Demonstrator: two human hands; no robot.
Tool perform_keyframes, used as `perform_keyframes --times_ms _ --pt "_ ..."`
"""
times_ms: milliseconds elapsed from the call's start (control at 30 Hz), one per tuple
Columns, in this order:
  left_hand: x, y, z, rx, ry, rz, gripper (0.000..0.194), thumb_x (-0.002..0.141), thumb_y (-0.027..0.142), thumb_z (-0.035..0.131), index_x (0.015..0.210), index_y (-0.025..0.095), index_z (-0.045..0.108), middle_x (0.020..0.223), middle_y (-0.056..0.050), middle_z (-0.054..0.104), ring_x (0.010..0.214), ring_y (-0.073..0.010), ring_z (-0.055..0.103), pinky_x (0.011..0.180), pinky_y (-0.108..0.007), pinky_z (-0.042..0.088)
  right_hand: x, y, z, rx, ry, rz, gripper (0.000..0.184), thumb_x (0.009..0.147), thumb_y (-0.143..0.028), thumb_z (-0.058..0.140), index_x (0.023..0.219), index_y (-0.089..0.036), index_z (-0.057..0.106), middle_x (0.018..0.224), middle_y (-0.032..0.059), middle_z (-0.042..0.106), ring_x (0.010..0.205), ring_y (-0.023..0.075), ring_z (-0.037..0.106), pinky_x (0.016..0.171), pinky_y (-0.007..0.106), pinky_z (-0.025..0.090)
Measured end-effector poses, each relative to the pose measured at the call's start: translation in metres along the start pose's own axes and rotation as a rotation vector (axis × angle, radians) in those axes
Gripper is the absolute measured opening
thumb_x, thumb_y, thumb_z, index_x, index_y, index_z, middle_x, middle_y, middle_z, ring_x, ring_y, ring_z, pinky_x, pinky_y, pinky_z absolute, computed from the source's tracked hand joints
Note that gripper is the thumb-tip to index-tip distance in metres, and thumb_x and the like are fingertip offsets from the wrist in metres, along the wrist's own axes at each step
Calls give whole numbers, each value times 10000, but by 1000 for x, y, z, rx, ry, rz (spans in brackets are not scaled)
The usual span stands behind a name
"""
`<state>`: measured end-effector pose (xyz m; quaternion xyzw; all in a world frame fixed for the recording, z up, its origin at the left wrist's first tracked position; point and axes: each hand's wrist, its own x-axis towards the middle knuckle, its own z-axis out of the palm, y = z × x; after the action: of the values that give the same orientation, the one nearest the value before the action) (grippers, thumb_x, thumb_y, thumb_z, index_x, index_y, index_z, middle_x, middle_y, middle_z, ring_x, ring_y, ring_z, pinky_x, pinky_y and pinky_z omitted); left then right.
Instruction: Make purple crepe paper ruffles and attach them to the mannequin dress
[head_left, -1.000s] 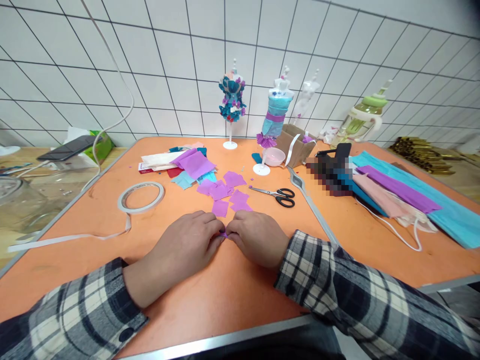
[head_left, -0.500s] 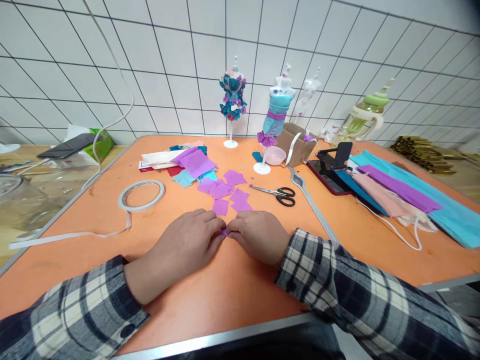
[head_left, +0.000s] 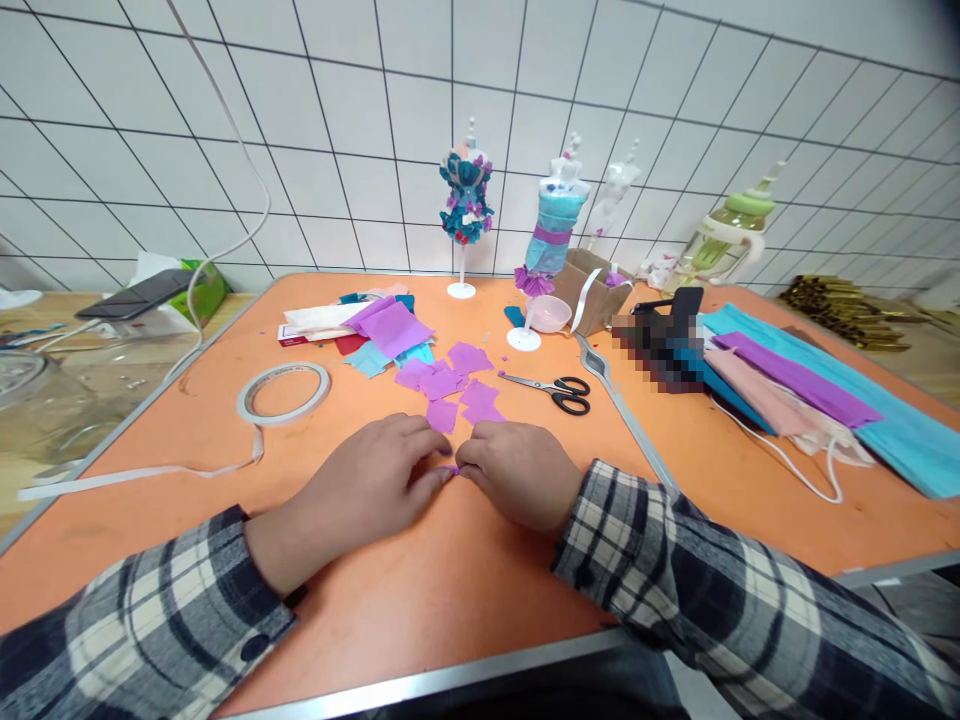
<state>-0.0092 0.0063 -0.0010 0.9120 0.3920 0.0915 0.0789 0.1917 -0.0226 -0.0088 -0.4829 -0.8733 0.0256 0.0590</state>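
My left hand and my right hand rest knuckles-up on the orange table, fingertips meeting. Between them they pinch a small purple paper piece, mostly hidden by the fingers. Just beyond the hands lie several loose purple paper squares. Black-handled scissors lie to the right of those squares. A roll of white tape with a long loose strip sits to the left.
At the back stand small dress forms, one in teal and purple, one in light blue, beside a cardboard box. Stacked coloured paper lies behind the squares. Folded crepe sheets and a phone stand are right.
Both hands stay pinched on the purple piece; the left hand's fingers have shifted slightly. Nothing else moved.
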Motion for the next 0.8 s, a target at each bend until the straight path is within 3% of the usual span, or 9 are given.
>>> perform_keyframes --times_ms 100,267,467,633,800 --pt "9 -22 0 -18 97 25 318 967 318 419 1132 193 660 1106 -92 678 1052 -257 602 896 -408 484 1 2 0 6 1 -34 247 988 -304 466 897 -229 683 888 25 637 758 151 577 559 268 277" --pt "15 -36 2 63 73 164 311 954 253 444 1084 232 726 1225 -95 649 1161 -282 557 968 -451 452 1 3 -1 7 -26 -57 210 983 -281 488 924 -229 682 865 23 638 805 157 583 573 268 289" --pt "6 -17 0 0 63 149 264 934 278 498 986 258 757 1036 -61 708 980 -237 627 890 -406 477 1 1 -1 0 -13 -53 220 980 -305 491 903 -228 682 858 22 633 818 168 589 572 266 308" --pt "8 -21 -2 -69 113 104 310 951 287 451 1035 219 741 994 -86 702 970 -244 614 842 -383 498 1 0 -3 33 -45 -38 256 995 -296 456 932 -207 687 926 41 659 835 167 598 618 262 360" --pt "10 -20 7 -111 54 108 226 904 236 523 883 235 748 931 -48 706 910 -208 625 809 -337 492 0 -3 -2 42 -48 -33 278 1000 -324 444 936 -214 691 899 40 659 856 175 607 621 269 364"
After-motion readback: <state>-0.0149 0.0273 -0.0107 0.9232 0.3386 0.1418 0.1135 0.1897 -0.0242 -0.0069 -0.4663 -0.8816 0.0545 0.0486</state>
